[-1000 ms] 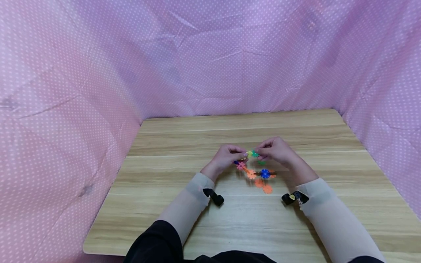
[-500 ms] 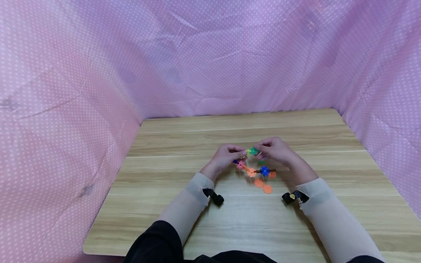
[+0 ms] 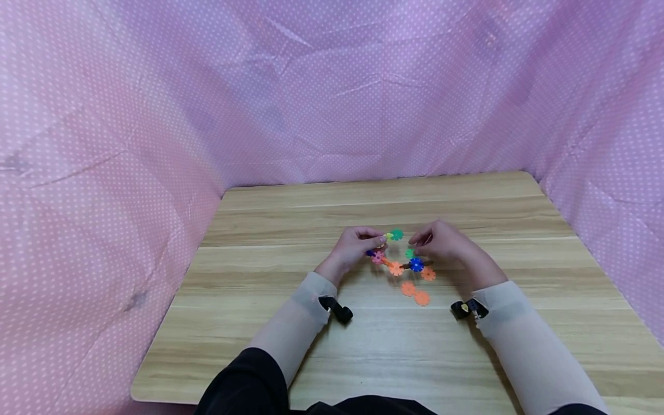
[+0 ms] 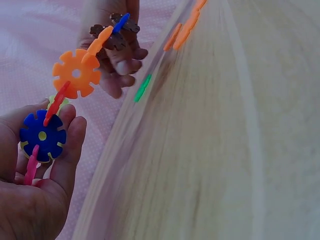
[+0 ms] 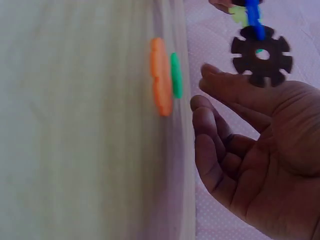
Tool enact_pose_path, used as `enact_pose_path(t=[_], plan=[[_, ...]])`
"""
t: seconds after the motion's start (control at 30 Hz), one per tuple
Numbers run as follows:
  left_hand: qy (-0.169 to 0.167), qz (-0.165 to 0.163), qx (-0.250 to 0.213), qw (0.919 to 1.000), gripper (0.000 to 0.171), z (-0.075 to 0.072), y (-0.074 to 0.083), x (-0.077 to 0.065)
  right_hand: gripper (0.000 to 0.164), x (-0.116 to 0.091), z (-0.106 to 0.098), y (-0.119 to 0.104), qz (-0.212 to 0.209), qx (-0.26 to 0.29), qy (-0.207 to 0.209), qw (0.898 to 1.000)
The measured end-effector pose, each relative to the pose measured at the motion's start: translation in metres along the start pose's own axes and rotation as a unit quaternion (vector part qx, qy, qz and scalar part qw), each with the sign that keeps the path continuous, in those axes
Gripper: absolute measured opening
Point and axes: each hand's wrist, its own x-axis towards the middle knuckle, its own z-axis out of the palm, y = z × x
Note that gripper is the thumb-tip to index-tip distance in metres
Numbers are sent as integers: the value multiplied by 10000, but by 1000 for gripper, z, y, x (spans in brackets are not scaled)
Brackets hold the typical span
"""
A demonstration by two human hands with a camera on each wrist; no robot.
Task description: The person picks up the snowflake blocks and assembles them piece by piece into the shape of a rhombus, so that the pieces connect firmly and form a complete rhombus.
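My left hand [image 3: 354, 249] holds up a chain of interlocking plastic snowflake discs, pinched between thumb and fingers. At its far end is a green disc [image 3: 396, 234] joined to a yellow disc [image 3: 389, 237]. A dark blue disc [image 4: 43, 136] and a pink disc [image 3: 377, 257] lie by my left fingers. From there the chain runs through an orange disc [image 4: 76, 73] to a blue disc [image 3: 416, 264] and a brown disc [image 5: 261, 55]. My right hand [image 3: 441, 240] hovers right of the chain, fingers loosely bent and holding nothing.
A loose green disc [image 3: 410, 253] lies on the wooden table [image 3: 290, 219] below my right fingers. Orange discs [image 3: 422, 298] lie nearer to me, with another orange disc [image 3: 428, 274] to their right. A pink dotted cloth [image 3: 332, 92] hangs around the table.
My right hand has let go of the green disc at the chain's end and moved slightly right and down. The green disc stays on the chain, which is raised a little in my left hand.
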Motion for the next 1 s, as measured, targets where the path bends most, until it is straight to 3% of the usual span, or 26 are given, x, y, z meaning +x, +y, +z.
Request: enact_pose_path(t=[0.2,0.47,0.67,0.8,1.0], plan=[[-21,37,-31,10000,18,-1,0,0,27,0,6,1,-156,-142,-101,9997],[66,12,5,10000,16,0,0,0,20,1,6,0,-71,-237,-96,9996],[378,91,311,9988,14,2,-2,0,13,1,5,-2,171,300,300,9990],[569,228,734,9954,12,3,-3,-1,10,2,4,-5,-114,-4,684,9976],[514,461,1064,9919,8,3,-5,0,10,3,5,-9,-468,-87,875,9950]])
